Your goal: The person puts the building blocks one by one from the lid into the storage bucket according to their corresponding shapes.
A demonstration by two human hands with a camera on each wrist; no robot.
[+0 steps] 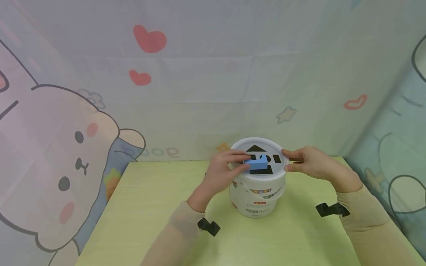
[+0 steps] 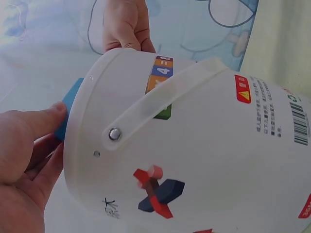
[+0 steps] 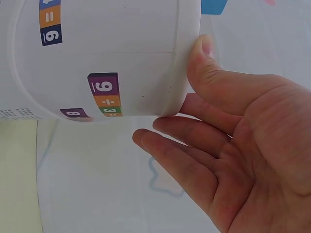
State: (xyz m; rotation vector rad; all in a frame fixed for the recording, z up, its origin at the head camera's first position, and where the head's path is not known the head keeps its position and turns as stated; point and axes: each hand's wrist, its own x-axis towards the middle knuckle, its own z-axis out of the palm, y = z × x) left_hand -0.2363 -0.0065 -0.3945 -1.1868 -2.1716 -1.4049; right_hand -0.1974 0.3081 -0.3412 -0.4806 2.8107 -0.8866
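A white plastic bucket (image 1: 239, 199) stands upright, its round lid (image 1: 276, 147) pierced by dark shaped cutouts. Over the cutouts on top, the left hand (image 1: 221, 170) pinches a blue block (image 1: 257, 163) between thumb and fingers. In the left wrist view the blue block (image 2: 71, 104) lies right at the lid's face, partly hidden by the fingers. From the right side, the right hand (image 1: 311, 162) grips the lid's rim. Its thumb is at the rim's top edge and its other fingers are along the side, as the right wrist view shows.
The bucket's pale handle (image 2: 165, 97) hangs down against its front. Under it is a light green table (image 1: 173, 207). A printed cloth (image 1: 199, 111) with hearts and a cartoon rabbit rises behind and beside the table. Black straps sit on both sleeves.
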